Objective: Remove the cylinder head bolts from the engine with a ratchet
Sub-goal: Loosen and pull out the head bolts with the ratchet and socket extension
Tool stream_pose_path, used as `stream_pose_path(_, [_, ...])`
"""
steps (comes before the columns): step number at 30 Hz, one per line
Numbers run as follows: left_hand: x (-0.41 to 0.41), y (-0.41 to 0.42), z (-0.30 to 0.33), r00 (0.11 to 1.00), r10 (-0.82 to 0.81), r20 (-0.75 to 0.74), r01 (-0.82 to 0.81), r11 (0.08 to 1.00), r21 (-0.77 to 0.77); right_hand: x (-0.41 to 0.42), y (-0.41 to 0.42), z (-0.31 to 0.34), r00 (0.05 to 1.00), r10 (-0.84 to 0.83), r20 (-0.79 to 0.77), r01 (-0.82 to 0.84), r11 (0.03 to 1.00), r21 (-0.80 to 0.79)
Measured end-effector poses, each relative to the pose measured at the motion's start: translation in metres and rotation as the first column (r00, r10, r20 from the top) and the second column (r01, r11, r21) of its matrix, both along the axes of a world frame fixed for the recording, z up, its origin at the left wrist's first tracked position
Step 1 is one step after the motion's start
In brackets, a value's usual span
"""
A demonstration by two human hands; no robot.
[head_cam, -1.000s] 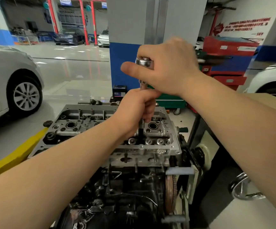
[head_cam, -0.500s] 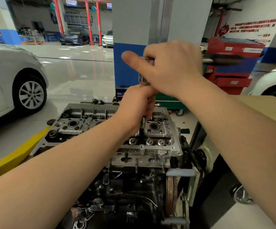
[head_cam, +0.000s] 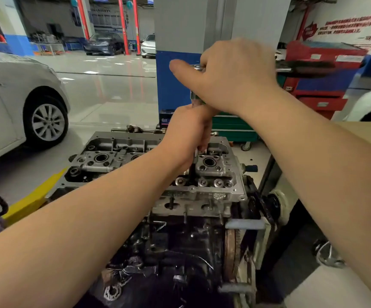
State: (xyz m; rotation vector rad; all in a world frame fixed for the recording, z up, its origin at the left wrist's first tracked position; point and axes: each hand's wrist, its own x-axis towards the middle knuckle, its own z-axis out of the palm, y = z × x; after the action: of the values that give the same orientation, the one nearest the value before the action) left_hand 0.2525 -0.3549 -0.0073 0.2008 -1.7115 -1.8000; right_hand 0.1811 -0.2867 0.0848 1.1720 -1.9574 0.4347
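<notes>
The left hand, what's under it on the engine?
Under the left hand a metal shaft runs down into the cylinder head. The hand and the head's recess hide its tip, so any bolt there is unseen.

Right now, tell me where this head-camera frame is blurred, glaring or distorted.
Head view: motion blur smears the right hand and the ratchet it grips; the left hand and the cylinder head are sharper; overhead lights glare off the glossy floor; wide-angle distortion bows the forearms and frame edges; the lower engine block sits in deep shadow.
</notes>
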Motion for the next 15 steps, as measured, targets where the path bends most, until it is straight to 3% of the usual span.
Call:
stream_pose_path(1, [0.001,0.001,0.0,1.0,-0.032,0.001,0.032,0.999,0.003,-0.006,-0.002,0.004,0.964,0.23,0.134,-0.234,0.972,0.009])
stream_pose_path(2, [0.001,0.001,0.001,0.997,-0.077,0.006,0.077,0.997,0.004,-0.011,-0.003,0.006,0.83,0.45,0.331,-0.469,0.883,-0.023])
stream_pose_path(3, [0.001,0.001,0.001,0.994,-0.112,0.016,0.112,0.994,0.003,-0.012,-0.003,0.005,0.644,0.569,0.512,-0.616,0.782,-0.093])
stream_pose_path(4, [0.001,-0.001,0.001,0.992,-0.127,0.025,0.127,0.992,0.0,-0.011,-0.002,0.002,0.52,0.615,0.594,-0.679,0.718,-0.149])
stream_pose_path(5, [0.0,-0.003,0.0,0.993,-0.118,0.023,0.118,0.993,0.001,-0.009,-0.003,0.0,0.508,0.629,0.588,-0.682,0.711,-0.172])
stream_pose_path(7, [0.0,-0.006,-0.003,0.999,-0.054,-0.001,0.054,0.999,0.004,-0.003,-0.009,0.001,0.732,0.542,0.414,-0.555,0.826,-0.099])
stream_pose_path(9, [-0.002,-0.008,-0.007,1.0,0.023,-0.021,-0.023,1.0,0.006,0.003,-0.006,0.008,0.965,0.164,0.203,-0.179,0.982,0.057])
stream_pose_path(10, [-0.004,-0.008,-0.008,0.998,0.055,-0.029,-0.055,0.998,0.018,0.006,-0.004,0.012,0.99,-0.024,0.138,0.009,0.994,0.107])
stream_pose_path(12, [-0.008,-0.003,-0.006,0.986,0.164,-0.013,-0.164,0.985,0.052,0.015,-0.004,0.015,0.981,-0.186,0.045,0.177,0.971,0.161])
stream_pose_path(15, [-0.015,0.002,-0.007,0.947,0.32,0.043,-0.32,0.947,0.006,0.013,-0.01,0.01,0.999,-0.043,-0.022,0.045,0.992,0.118])
